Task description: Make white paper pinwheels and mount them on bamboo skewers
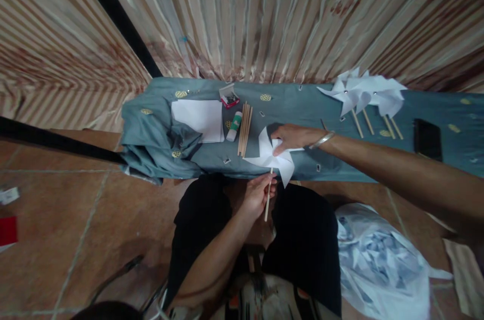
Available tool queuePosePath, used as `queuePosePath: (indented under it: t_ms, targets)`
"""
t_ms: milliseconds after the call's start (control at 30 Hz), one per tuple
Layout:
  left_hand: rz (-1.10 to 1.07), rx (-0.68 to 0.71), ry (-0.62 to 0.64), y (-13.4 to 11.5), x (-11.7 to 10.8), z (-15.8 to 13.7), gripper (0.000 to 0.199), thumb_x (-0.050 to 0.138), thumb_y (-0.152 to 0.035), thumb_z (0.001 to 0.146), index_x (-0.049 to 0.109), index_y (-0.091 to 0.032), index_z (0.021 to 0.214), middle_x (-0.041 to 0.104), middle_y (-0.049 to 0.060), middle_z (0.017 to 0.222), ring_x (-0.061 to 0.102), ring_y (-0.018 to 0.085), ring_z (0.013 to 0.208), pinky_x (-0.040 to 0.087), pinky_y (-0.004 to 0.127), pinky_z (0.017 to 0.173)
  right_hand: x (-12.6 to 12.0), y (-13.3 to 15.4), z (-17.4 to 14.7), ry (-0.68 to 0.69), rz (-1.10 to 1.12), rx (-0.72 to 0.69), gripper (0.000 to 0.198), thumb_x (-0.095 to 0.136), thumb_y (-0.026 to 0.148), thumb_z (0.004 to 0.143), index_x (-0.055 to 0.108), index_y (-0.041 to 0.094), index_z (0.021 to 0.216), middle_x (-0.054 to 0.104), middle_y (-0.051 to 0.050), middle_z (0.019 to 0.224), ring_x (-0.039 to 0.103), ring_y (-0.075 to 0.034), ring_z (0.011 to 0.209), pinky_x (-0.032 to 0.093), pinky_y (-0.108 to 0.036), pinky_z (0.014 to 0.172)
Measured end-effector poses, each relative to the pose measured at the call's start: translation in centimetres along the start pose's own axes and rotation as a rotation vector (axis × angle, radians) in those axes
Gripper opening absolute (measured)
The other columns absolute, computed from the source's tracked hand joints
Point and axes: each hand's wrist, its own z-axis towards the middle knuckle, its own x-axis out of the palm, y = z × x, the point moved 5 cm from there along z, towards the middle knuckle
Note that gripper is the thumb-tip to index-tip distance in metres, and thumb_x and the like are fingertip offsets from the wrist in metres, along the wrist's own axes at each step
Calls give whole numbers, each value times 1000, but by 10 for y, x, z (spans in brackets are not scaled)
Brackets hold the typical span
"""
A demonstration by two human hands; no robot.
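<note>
A white paper pinwheel (267, 160) lies over the front edge of the cloth-covered bench. Its wooden stick (267, 204) points down toward my lap, and my left hand (260, 193) is closed around that stick just below the blades. My right hand (289, 137), with a bracelet at the wrist, grips the pinwheel near its centre, thumb on the paper. Several loose wooden sticks (245, 128) lie left of the pinwheel. Beside them are a green and white glue stick (234, 126) and a small open box of pins (229, 98).
A stack of white paper (200, 119) rests at the bench's left. Several pinwheels (363, 90) lie at the back right, near a black phone-like object (427, 138). A white plastic bag (381, 259) full of paper pieces stands on the floor. A pleated curtain (242, 17) hangs behind.
</note>
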Motion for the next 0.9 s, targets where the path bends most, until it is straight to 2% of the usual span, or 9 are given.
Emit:
queuePosePath:
  t_ms: [200,333,567,900]
  targets:
    - [84,70,95,-1,3,2,36,82,-39,61,70,-8,73,56,-2,53,44,4,40,24,19,40,-4,7,-4,1,-45,-110,30,66,39,81,69,10,85,66,-7,78,50,-14,63,30,-26,59]
    - [128,77,144,0,5,3,43,79,-49,61,66,-9,70,51,-4,49,39,4,36,20,21,39,-5,8,-6,23,-51,-113,32,65,41,83,70,9,85,66,-8,78,50,-14,63,30,-26,60]
    - [137,51,108,0,6,2,49,79,-54,58,64,-10,70,48,-5,48,34,2,35,14,21,39,-1,5,-2,10,29,-185,26,65,36,84,70,11,79,65,-5,71,51,-13,62,31,-25,61]
    - [120,21,81,0,8,0,46,79,-53,58,64,-10,68,47,-6,47,31,1,34,12,22,39,0,4,-1,36,47,-193,26,63,35,85,67,10,76,62,-4,70,53,-14,66,33,-25,62]
